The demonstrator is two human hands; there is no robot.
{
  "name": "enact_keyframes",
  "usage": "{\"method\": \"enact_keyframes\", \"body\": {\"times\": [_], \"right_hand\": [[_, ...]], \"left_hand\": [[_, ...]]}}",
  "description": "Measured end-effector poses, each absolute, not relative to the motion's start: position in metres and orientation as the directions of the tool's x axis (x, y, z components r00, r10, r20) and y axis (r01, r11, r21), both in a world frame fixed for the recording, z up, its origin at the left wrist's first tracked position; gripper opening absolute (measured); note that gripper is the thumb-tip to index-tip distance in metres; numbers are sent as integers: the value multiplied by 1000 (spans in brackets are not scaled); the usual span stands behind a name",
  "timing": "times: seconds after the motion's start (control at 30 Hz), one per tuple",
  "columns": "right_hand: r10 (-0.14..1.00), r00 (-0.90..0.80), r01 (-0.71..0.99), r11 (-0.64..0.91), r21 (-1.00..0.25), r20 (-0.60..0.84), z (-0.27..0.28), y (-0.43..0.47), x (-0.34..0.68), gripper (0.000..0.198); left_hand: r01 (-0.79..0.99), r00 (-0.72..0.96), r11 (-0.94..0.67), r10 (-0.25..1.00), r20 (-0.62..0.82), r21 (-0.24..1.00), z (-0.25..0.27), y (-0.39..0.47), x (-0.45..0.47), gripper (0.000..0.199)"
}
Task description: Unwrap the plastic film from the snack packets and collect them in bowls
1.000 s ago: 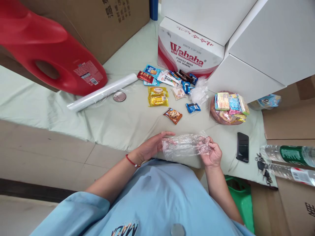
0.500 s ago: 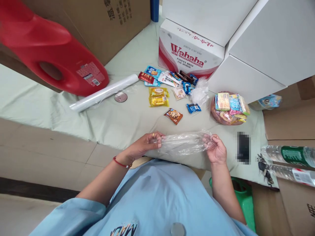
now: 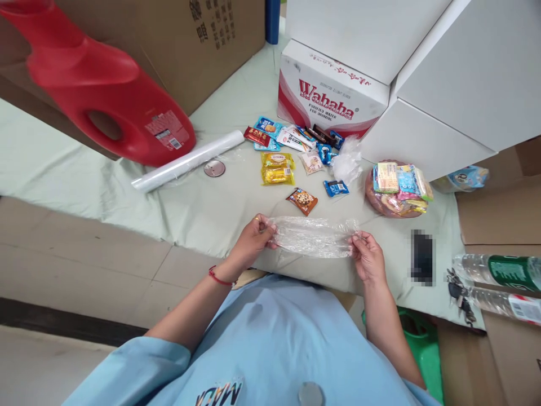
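Observation:
A crinkled sheet of clear plastic wrap [image 3: 313, 237] is stretched between my two hands, close to the table's near edge. My left hand [image 3: 257, 237] pinches its left end, and my right hand [image 3: 367, 254] pinches the right end between thumb and fingers. Just beyond the film lies a brown cookie packet [image 3: 302, 201]. A small blue packet [image 3: 336, 188] and a yellow snack pack [image 3: 277, 169] lie farther back. Behind them is a pile of assorted wrapped snacks [image 3: 293, 138], beside a crumpled clear plastic bag [image 3: 346, 160].
A roll of plastic film [image 3: 188, 162] lies left, near a round metal disc [image 3: 214, 168] and a large red jug [image 3: 127, 107]. A snack-filled bowl [image 3: 372, 200], a pixelated dark object [image 3: 422, 258], keys [image 3: 460, 296] and water bottles [image 3: 494, 270] are right. A Wahaha box [image 3: 329, 96] stands behind.
The film has been pulled flatter and tauter between my hands. My left hand has risen slightly, and my right fingers have closed more tightly on the film's end. The view has shifted a little.

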State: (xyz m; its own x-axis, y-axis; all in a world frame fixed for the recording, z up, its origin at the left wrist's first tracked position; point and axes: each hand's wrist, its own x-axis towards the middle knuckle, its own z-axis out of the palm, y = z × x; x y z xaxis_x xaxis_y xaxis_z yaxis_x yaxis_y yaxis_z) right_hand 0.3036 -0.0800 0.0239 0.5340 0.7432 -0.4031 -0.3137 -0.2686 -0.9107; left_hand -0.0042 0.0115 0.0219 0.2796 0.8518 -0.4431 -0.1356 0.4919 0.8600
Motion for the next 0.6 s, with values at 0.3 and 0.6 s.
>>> {"method": "enact_keyframes", "body": {"times": [0.3,0.6], "right_hand": [[699,667,501,-167,-850,256,34,-91,301,36],[919,-58,800,277,-533,391,42,-72,233,29]], "left_hand": [[-405,391,638,768,-507,654,23,14,-10,29],[-426,414,627,776,-476,652,28,5,2,34]]}}
